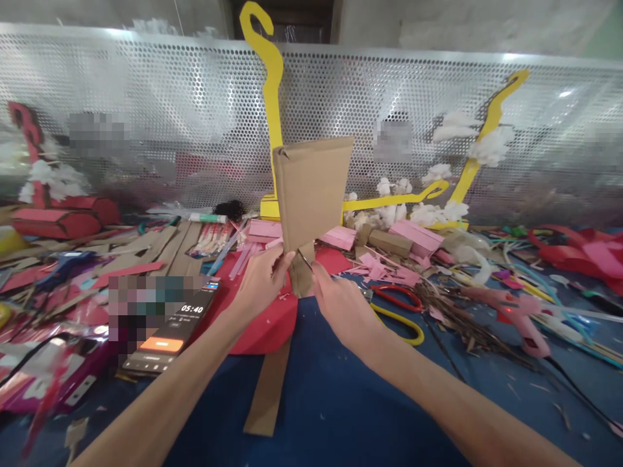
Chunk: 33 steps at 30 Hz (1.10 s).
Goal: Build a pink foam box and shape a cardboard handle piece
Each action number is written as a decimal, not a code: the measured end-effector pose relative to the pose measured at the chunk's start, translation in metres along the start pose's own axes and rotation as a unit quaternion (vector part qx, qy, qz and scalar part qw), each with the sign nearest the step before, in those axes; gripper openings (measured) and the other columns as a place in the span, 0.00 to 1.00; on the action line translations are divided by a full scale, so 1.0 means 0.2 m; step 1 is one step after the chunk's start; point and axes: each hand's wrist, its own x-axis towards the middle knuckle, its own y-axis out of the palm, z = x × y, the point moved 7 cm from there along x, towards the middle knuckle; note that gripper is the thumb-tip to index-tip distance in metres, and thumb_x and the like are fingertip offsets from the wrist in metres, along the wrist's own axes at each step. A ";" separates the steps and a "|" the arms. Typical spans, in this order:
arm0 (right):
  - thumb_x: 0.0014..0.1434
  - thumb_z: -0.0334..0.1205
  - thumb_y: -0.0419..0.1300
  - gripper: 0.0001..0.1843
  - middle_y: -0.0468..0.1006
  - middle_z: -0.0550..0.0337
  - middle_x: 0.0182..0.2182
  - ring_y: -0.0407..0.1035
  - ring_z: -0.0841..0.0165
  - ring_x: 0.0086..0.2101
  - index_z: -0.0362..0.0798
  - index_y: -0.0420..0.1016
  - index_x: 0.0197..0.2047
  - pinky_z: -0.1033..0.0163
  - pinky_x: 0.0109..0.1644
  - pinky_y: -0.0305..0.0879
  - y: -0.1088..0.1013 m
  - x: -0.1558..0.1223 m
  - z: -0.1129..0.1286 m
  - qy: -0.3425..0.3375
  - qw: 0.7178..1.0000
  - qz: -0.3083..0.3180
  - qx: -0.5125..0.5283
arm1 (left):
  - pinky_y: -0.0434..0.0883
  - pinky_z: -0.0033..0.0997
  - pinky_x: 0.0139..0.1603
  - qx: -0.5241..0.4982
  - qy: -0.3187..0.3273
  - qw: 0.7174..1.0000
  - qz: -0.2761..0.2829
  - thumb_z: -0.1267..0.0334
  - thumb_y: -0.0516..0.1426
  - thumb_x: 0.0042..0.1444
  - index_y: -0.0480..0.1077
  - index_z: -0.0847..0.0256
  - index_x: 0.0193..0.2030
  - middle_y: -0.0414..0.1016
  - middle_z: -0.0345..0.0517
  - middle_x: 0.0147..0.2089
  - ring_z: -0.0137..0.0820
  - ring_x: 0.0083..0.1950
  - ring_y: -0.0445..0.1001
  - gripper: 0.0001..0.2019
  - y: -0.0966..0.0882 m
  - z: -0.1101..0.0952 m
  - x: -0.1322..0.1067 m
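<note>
A brown cardboard piece [316,191] stands upright in front of me, with a folded edge on its left side and a smaller flap at the bottom. My left hand [260,275] pinches its lower left edge between thumb and fingers. In my right hand [343,308] is a thin, dark, pointed tool [305,261], its tip at the bottom of the cardboard. Most of the tool is hidden in the fist, so its exact kind is unclear. Beneath the hands lie a red sheet [265,324] and a flat cardboard strip [267,395].
Red-and-yellow-handled scissors [411,331] and a pink glue gun [520,311] lie to the right. On the left are a phone [168,331] and a blue glue gun [73,264]. Behind, yellow hook-topped shapes [273,84] lean near a perforated metal panel [331,97].
</note>
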 end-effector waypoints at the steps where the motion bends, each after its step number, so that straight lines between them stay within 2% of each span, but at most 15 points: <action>1: 0.74 0.33 0.44 0.20 0.85 0.45 0.35 0.82 0.53 0.37 0.41 0.63 0.65 0.59 0.38 0.69 0.00 0.01 0.00 -0.002 1.000 -0.006 -0.003 | 0.58 0.28 0.29 0.005 0.005 1.000 0.000 0.55 0.49 0.70 0.64 0.59 0.30 0.67 0.39 0.24 0.30 0.26 0.66 0.17 0.00 0.00 0.00; 6: 0.75 0.35 0.42 0.18 0.84 0.44 0.35 0.81 0.53 0.37 0.43 0.66 0.61 0.58 0.39 0.69 0.01 0.03 -0.02 0.005 1.000 -0.003 -0.007 | 0.59 0.28 0.29 0.042 -0.001 0.999 -0.001 0.55 0.50 0.69 0.68 0.60 0.33 0.70 0.40 0.25 0.31 0.26 0.67 0.16 0.02 0.03 0.01; 10: 0.73 0.31 0.44 0.16 0.83 0.43 0.34 0.81 0.54 0.39 0.42 0.68 0.56 0.59 0.39 0.70 -0.03 0.03 0.02 0.008 1.000 0.007 -0.005 | 0.62 0.29 0.31 0.050 -0.016 0.999 0.000 0.55 0.51 0.69 0.71 0.60 0.38 0.76 0.43 0.29 0.34 0.29 0.73 0.14 0.03 0.05 0.01; 14: 0.70 0.27 0.46 0.15 0.83 0.43 0.35 0.82 0.54 0.39 0.40 0.68 0.56 0.60 0.37 0.72 -0.05 0.03 0.05 0.018 1.000 0.024 -0.007 | 0.64 0.30 0.31 0.020 -0.034 0.999 0.011 0.55 0.49 0.70 0.73 0.60 0.42 0.75 0.41 0.25 0.35 0.27 0.74 0.15 0.04 0.05 0.01; 20: 0.69 0.24 0.48 0.16 0.83 0.42 0.36 0.82 0.57 0.41 0.39 0.65 0.57 0.63 0.41 0.74 -0.05 0.02 0.06 0.035 0.999 0.030 -0.020 | 0.67 0.30 0.31 -0.028 -0.038 0.999 0.021 0.57 0.50 0.69 0.71 0.60 0.39 0.76 0.41 0.25 0.34 0.26 0.77 0.13 0.07 0.05 0.04; 24: 0.69 0.24 0.48 0.15 0.82 0.41 0.36 0.82 0.56 0.42 0.37 0.66 0.57 0.62 0.41 0.75 -0.06 0.00 0.06 0.041 0.998 0.029 -0.022 | 0.67 0.29 0.27 -0.078 -0.061 0.995 0.032 0.55 0.50 0.69 0.69 0.59 0.37 0.76 0.40 0.24 0.34 0.24 0.76 0.13 0.10 0.05 0.03; 28: 0.69 0.24 0.49 0.15 0.82 0.41 0.36 0.82 0.56 0.43 0.36 0.67 0.56 0.61 0.43 0.76 -0.09 -0.03 0.08 0.043 0.999 0.030 -0.016 | 0.67 0.28 0.25 -0.123 -0.065 0.989 0.043 0.54 0.50 0.69 0.68 0.58 0.38 0.74 0.37 0.20 0.32 0.20 0.74 0.13 0.11 0.04 0.02; 33: 0.67 0.23 0.50 0.16 0.82 0.39 0.41 0.81 0.54 0.45 0.36 0.68 0.56 0.59 0.45 0.76 -0.16 -0.03 0.09 0.055 0.998 0.039 -0.002 | 0.67 0.27 0.25 -0.142 -0.046 0.987 0.052 0.56 0.50 0.69 0.66 0.58 0.35 0.72 0.36 0.19 0.31 0.19 0.73 0.13 0.12 0.03 0.02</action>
